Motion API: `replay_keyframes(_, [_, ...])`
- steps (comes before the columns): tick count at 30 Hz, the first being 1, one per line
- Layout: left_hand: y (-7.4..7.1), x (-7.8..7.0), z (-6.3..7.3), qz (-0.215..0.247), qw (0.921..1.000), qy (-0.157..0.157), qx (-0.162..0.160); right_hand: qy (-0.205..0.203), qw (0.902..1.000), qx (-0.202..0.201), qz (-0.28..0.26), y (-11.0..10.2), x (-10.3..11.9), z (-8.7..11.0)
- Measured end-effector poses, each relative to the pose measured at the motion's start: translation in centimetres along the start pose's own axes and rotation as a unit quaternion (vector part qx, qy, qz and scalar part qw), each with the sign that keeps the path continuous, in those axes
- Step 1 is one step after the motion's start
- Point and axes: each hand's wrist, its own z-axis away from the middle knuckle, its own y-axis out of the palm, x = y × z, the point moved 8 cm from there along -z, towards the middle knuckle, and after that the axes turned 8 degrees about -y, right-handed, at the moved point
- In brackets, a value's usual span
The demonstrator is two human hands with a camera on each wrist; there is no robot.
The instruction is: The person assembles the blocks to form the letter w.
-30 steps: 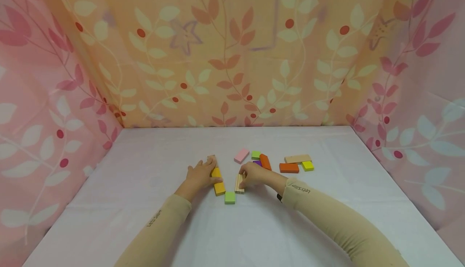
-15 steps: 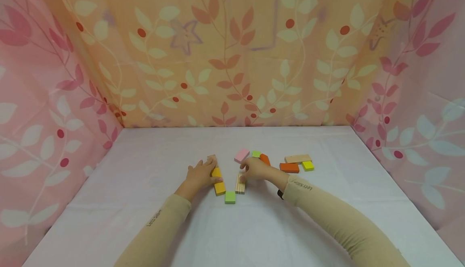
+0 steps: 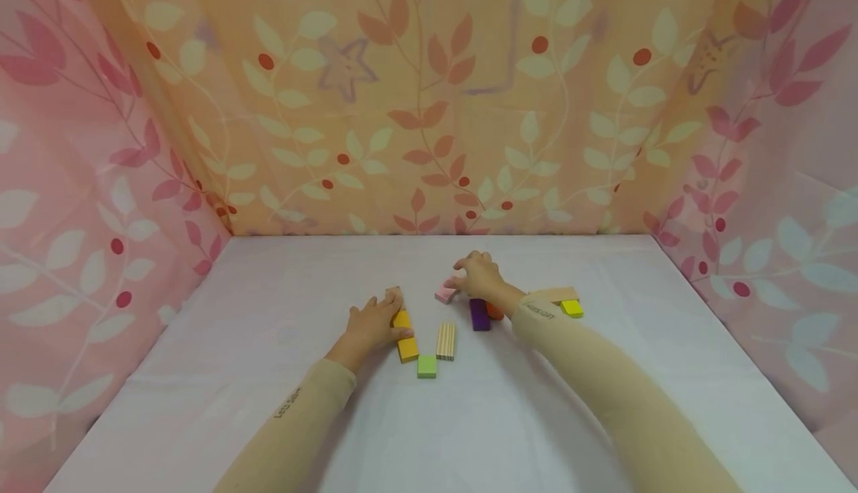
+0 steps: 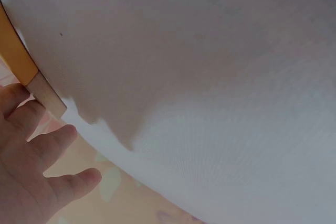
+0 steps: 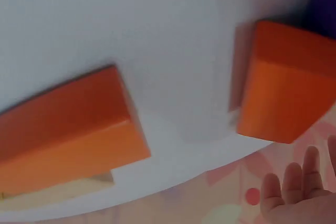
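My left hand [image 3: 367, 327] rests with spread fingers along a slanting row of blocks. Its fingertips touch a plain wooden block [image 4: 47, 95], and its thumb lies over the yellow-orange blocks [image 3: 407, 350]. At the near end of the row is a light green block [image 3: 427, 366], with a striped wooden block [image 3: 445, 341] just right of it. Farther back, my right hand [image 3: 484, 275] hovers with parted fingers, thumb right at a pink block [image 3: 444, 293]. Beneath its wrist lie a purple block [image 3: 480, 316] and an orange block [image 5: 291, 85].
To the right, a second orange block [image 5: 73, 129] lies beside a long wooden block [image 3: 563, 294] and a bright yellow block [image 3: 572, 308]; the right forearm partly covers this group. A white cloth covers the table [image 3: 201, 418], with patterned curtains [image 3: 429, 106] behind and at both sides.
My right hand has left the striped block and moved back to the pink block, uncovering the purple block. The left hand keeps its place on the row.
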Motion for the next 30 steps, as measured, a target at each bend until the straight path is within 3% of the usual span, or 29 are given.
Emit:
replay_keyframes(6, [0.1, 0.0, -0.1, 0.004, 1.0, 0.004, -0.005, 0.052, 0.9975, 0.045, -0.014, 1.4, -1.9, -1.1])
replay_keyframes(14, [0.0, -0.1, 0.1, 0.006, 0.9999, 0.005, -0.007, 0.063, 0.9931, 0.099, -0.004, 3.0, -2.2, -1.1])
replay_keyframes(22, [-0.1, -0.1, 0.3, -0.004, 1.0, 0.0, -0.008, 0.038, 0.9967, 0.069, -0.021, 3.5, -1.7, -1.5])
replay_keyframes(30, [0.1, 0.0, 0.1, 0.006, 1.0, 0.0, -0.005, 0.008, 0.9965, 0.008, -0.083, 2.5, -0.1, -1.2])
